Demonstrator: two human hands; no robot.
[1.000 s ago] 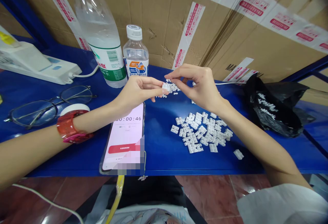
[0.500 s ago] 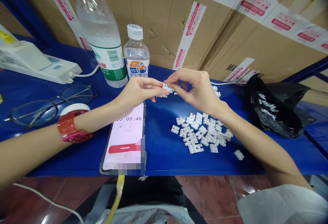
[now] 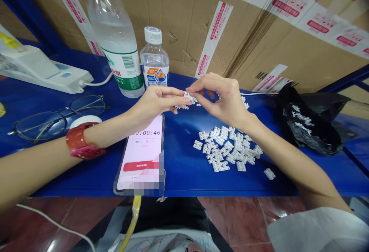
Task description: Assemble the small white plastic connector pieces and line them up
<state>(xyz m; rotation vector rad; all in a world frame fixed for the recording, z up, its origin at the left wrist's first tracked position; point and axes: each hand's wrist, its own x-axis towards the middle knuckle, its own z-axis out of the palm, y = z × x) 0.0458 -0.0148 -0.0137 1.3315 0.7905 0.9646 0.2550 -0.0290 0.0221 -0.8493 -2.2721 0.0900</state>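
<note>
My left hand [image 3: 161, 100] is closed in a pinch on a small white plastic piece [image 3: 187, 95] above the blue shelf. Thumb and forefinger of my right hand [image 3: 221, 94] meet at the right side of the same piece, also closed. Just what the right fingertips grip is partly hidden. Beyond and below the fingers lie more small white bits [image 3: 182, 107], mostly covered by the hands. Nearer to me, a pile of flat white plastic pieces [image 3: 221, 148] is spread left of my right forearm. A single white piece [image 3: 270, 173] lies apart from it.
A phone [image 3: 141, 152] showing a timer lies below my left wrist. Glasses [image 3: 62, 119], a power strip [image 3: 66, 77], a large bottle [image 3: 123, 67] and a smaller bottle [image 3: 155, 58] stand left. A black bag [image 3: 323, 129] with white pieces is right. Cardboard boxes [image 3: 178, 21] form the back.
</note>
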